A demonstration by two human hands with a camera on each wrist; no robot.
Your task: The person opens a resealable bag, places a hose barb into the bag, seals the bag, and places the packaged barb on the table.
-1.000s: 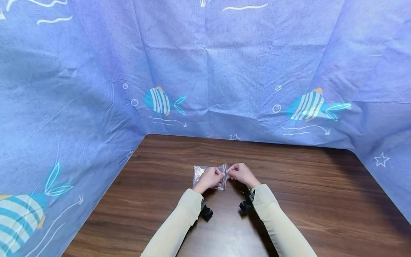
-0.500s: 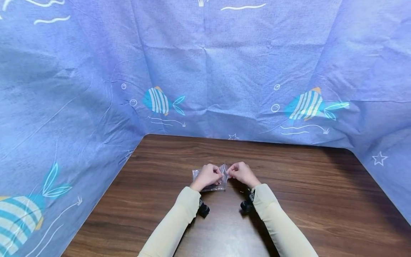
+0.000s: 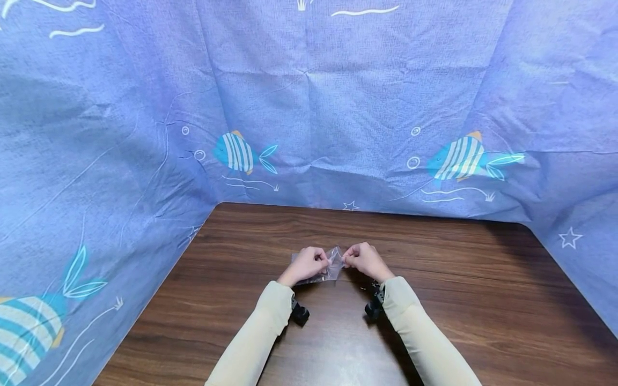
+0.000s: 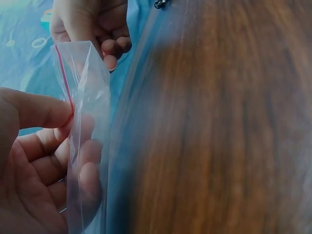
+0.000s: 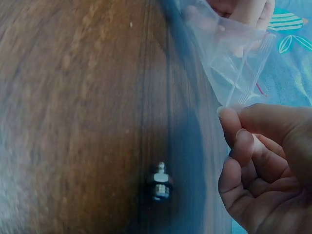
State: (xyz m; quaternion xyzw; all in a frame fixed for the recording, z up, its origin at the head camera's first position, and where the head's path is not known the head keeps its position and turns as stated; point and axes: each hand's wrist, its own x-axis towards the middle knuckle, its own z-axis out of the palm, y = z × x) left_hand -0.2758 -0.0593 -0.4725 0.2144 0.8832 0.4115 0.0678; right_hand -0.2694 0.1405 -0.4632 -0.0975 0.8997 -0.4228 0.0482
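Observation:
A clear zip-lock bag (image 3: 335,268) with a red seal line is stretched between both hands over the middle of the table. My left hand (image 3: 309,263) pinches it by the seal between thumb and index finger, and the other fingers show through the film in the left wrist view. At the opposite end, my right hand (image 3: 364,261) pinches the bag's edge between thumb and fingertip, its remaining fingers curled in. Beneath the right hand, a small metal fitting (image 5: 160,183) with a dark ring lies on the wood. Part of the bag is hidden behind the left hand.
The brown wood-grain table (image 3: 458,289) spreads out on every side of the hands. Blue fabric (image 3: 352,107) with printed fish hangs along its back and sides. A small black camera (image 3: 300,314) is strapped at the left wrist, another black camera (image 3: 373,309) at the right.
My left hand has shifted slightly left, and the bag's body has tilted and is now more covered by that hand. The right hand has stayed almost still, keeping its pinch.

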